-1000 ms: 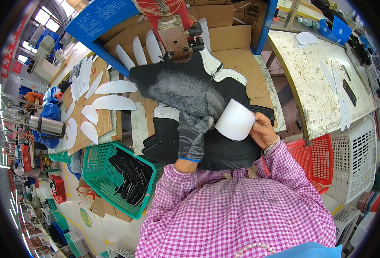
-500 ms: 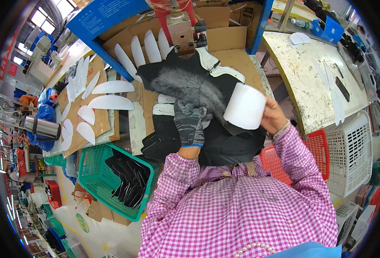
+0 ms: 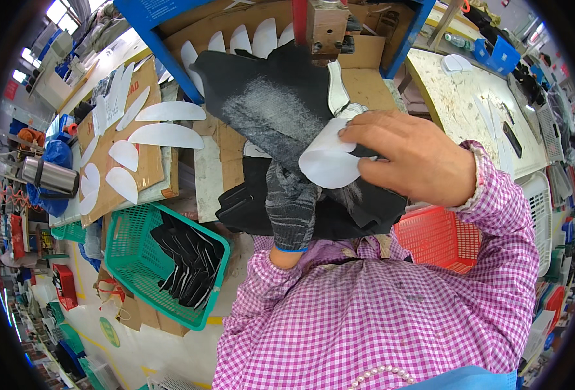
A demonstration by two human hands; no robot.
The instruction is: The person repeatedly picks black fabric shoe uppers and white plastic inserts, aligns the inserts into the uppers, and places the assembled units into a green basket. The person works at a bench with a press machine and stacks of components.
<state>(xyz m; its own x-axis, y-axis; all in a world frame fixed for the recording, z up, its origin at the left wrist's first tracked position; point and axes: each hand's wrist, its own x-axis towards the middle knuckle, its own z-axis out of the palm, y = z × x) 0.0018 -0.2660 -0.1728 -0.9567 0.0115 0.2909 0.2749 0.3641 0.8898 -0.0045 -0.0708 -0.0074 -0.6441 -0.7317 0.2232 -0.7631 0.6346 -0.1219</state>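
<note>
My right hand is bare and pinches a curled white sheet piece between thumb and fingers. That piece is bent over on itself and lies against the lower right of a black sheet piece with a grey fuzzy patch. My left hand, in a grey-black knit glove, grips the lower part of this black piece; its fingertips are partly hidden in the folds. More black pieces lie beneath, on both sides of the gloved hand. A white-edged piece shows behind, at the right.
A machine head stands just beyond the black piece, inside a blue frame. White cut pieces lie on cardboard at the left. A green basket holds black pieces. A red basket and a worktable are at the right.
My right hand has moved left over the black piece, bringing the white piece from the side onto it and bending it. The left hand stays on the black piece.
</note>
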